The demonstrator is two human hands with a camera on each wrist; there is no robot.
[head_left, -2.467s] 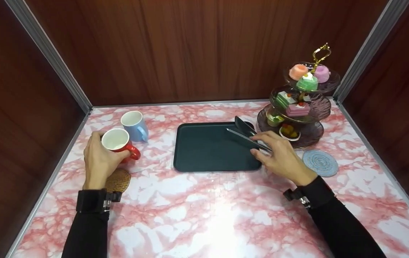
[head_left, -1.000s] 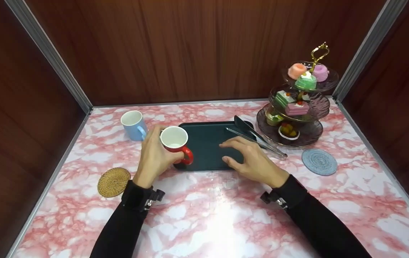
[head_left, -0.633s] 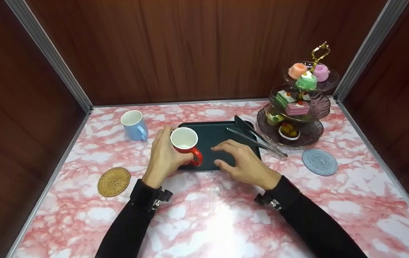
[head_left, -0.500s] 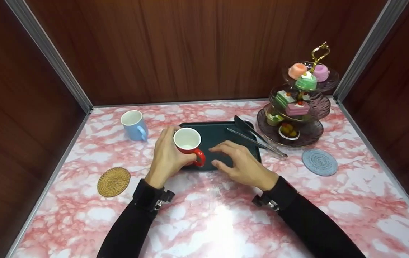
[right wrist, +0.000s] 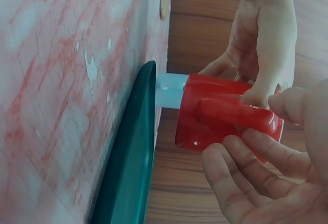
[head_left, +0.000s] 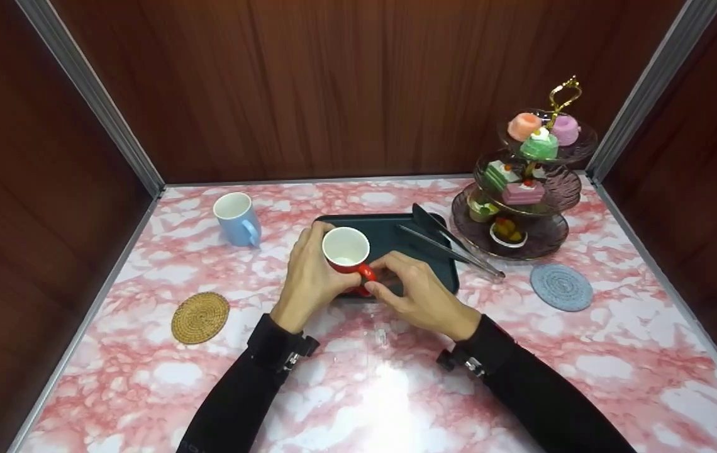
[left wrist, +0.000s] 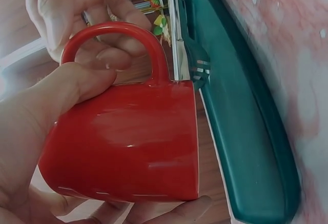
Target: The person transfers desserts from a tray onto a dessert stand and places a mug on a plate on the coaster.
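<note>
A red mug point(head_left: 346, 248) with a white inside is upright above the near-left part of a dark green tray point(head_left: 358, 220). Both wrist views show a gap between the mug's base and the tray. My left hand point(head_left: 312, 274) grips the mug's body from the left, its thumb beside the handle point(left wrist: 115, 29). At the handle, my right hand point(head_left: 421, 292) has its thumb and fingertips on either side, pinching it lightly. Black-headed tongs point(head_left: 446, 242) lie across the tray's right side. Part of the tray is hidden behind my hands.
A light blue mug point(head_left: 237, 220) stands at the back left. A woven brown coaster point(head_left: 200, 318) lies front left, a blue-grey coaster point(head_left: 561, 287) at the right. Back right stands a three-tier glass stand point(head_left: 550, 242) with several small cakes. Wooden walls point(head_left: 333, 94) enclose the table.
My right hand has let go of the tongs, now lying on the tray, and moved left to the mug's handle. My left hand has carried the red mug rightward from beside the blue mug.
</note>
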